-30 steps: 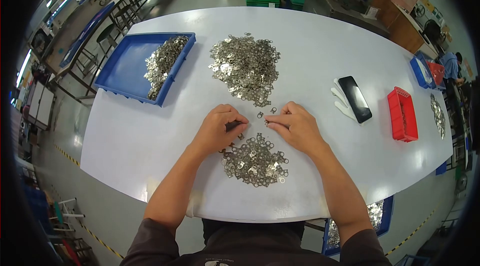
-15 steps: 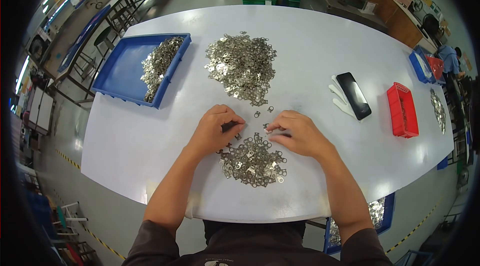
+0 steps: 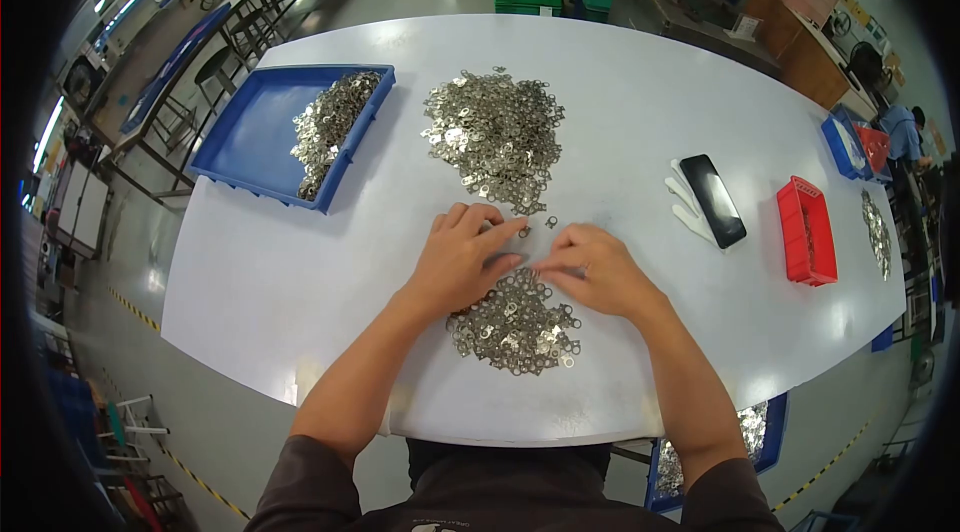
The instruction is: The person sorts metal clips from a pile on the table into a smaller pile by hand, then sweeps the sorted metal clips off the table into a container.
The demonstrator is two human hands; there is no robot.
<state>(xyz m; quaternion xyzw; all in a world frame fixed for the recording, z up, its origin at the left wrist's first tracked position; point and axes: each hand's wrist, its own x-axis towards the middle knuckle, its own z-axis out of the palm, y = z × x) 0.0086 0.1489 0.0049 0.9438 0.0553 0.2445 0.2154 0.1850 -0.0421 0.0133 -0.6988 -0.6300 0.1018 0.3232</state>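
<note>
Two heaps of small ringed metal parts lie on the white table: a far heap [image 3: 500, 137] and a near heap [image 3: 515, 327]. Between them, my left hand [image 3: 465, 257] is open, thumb apart from the fingers, with its index fingertip at a loose metal part [image 3: 524, 231]. My right hand [image 3: 595, 272] is closed in a pinch at the top edge of the near heap; what its fingertips hold, if anything, is too small to make out. Another loose part [image 3: 551, 222] lies just beyond my right hand.
A blue tray [image 3: 255, 122] with metal parts stands at the left. To the right are a phone [image 3: 713, 200] on a white glove [image 3: 688, 209], a red bin [image 3: 806, 232] and a blue bin [image 3: 843, 145]. A person [image 3: 902, 132] is at the far right.
My left hand has moved right and its fingers have spread towards the loose part. My right hand has drawn its fingers together and sits slightly lower than a second ago.
</note>
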